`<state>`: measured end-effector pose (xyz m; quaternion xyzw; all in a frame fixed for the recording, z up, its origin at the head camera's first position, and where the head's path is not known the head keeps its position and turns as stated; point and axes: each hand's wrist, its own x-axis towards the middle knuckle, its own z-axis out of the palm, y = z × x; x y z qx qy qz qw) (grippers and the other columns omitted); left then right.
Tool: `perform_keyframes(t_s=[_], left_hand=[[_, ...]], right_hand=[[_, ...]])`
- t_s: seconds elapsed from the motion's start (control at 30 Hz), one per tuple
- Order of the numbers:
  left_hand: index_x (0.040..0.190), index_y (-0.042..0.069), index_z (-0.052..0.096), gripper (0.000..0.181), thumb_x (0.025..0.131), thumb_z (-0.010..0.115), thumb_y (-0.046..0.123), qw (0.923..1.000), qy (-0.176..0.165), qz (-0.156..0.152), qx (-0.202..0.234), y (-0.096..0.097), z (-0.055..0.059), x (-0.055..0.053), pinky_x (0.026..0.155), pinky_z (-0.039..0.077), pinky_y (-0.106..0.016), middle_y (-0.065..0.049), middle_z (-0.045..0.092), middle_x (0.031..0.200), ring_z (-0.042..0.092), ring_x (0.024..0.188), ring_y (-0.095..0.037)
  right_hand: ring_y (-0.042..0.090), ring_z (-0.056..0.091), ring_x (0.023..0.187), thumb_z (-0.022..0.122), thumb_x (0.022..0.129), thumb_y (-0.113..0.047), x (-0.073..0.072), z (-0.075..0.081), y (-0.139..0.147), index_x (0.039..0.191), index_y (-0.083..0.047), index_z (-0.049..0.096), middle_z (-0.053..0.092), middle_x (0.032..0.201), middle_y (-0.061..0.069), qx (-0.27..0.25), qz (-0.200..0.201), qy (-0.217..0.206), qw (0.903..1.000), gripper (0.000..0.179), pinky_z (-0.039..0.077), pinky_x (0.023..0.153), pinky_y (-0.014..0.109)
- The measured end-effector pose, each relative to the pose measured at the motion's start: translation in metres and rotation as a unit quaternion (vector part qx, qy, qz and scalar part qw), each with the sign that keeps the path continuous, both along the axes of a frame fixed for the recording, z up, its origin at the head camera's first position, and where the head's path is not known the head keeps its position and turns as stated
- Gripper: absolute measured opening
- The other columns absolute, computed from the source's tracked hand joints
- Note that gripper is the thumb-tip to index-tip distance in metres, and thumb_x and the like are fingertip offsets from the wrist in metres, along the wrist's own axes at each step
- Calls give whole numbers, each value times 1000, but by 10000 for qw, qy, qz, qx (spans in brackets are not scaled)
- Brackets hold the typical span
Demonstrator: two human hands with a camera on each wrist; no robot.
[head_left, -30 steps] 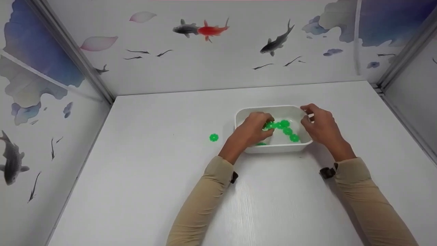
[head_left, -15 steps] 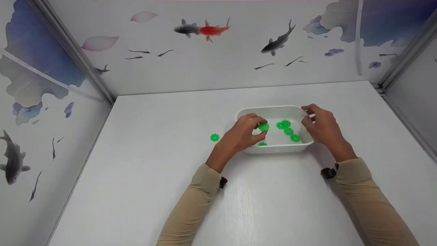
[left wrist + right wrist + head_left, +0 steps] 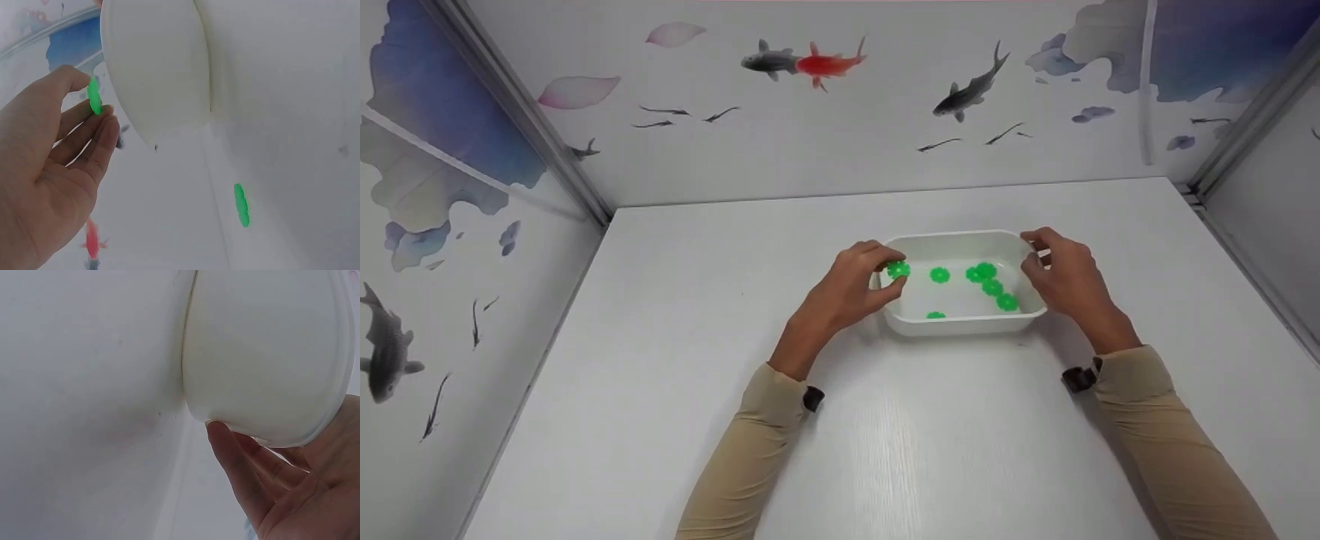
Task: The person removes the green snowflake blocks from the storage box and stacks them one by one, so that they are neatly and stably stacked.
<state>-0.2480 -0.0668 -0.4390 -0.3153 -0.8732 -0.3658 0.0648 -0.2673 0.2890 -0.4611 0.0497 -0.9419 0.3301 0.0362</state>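
Note:
My left hand point(image 3: 851, 283) pinches a green flower-shaped disc point(image 3: 898, 270) between thumb and fingertips, over the left rim of a white plastic tub point(image 3: 960, 328). In the left wrist view, that disc is seen edge-on between the fingertips, outside the tub's wall point(image 3: 160, 62). Another green disc point(image 3: 241, 205) lies apart on the table; in the head view the left hand covers it. At the opposite end, my right hand point(image 3: 1069, 279) holds the tub by its rim, some fingers against the outer wall point(image 3: 264, 354).
Inside the tub lie a lone green disc point(image 3: 940, 275), a row of several touching discs point(image 3: 992, 287), and one disc point(image 3: 935, 316) partly hidden by the front wall. White panels printed with fish point(image 3: 967, 94) border the white table point(image 3: 660, 337).
My left hand has moved left from the middle of the tub to its left rim, carrying one green disc. A lone disc now shows where the hand was. My right hand stays on the rim.

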Motion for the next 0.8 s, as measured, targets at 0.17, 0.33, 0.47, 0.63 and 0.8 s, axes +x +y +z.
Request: perform_keyframes(t_s=[0.17, 0.33, 0.47, 0.63, 0.8], left_hand=[[134, 4, 74, 34, 104, 73, 20, 9998, -118, 186, 22, -14, 0, -1, 101, 63, -42, -12, 72, 125, 70, 116, -33], [134, 2, 73, 34, 105, 72, 21, 9996, -154, 222, 56, -28, -2, -1, 102, 62, -49, -15, 70, 124, 69, 116, -37], [133, 3, 73, 33, 105, 73, 21, 9996, -216, 197, 32, -40, -4, -2, 103, 61, -51, -15, 70, 123, 69, 116, -39], [134, 2, 73, 36, 104, 75, 20, 9992, -374, 144, -12, -53, -4, -4, 105, 61, -49, -15, 70, 124, 69, 117, -39], [143, 4, 69, 43, 104, 74, 21, 9986, -465, 210, -158, -63, -6, -5, 105, 61, -49, -16, 67, 128, 68, 118, -39]], right_hand=[[44, 64, 126, 53, 109, -15, -1, 0, 0, 154, -5, 54, 62, 146, 26, 2, -38, -50, 10000, 46, 58, 102, 62], [44, 65, 125, 52, 109, -15, 0, -1, 1, 154, -5, 54, 63, 144, 26, -2, -18, 40, 10000, 46, 58, 101, 62], [44, 65, 125, 52, 109, -16, 0, 0, 1, 154, -5, 54, 62, 146, 26, 10, -31, 20, 10000, 47, 58, 103, 63], [44, 64, 126, 53, 110, -16, -1, -1, 1, 155, -5, 53, 61, 147, 26, 4, -56, -21, 10000, 47, 58, 105, 63], [44, 64, 125, 53, 110, -16, -2, -2, 0, 154, -5, 53, 62, 146, 26, 9, -43, -2, 10000, 46, 58, 105, 63]])
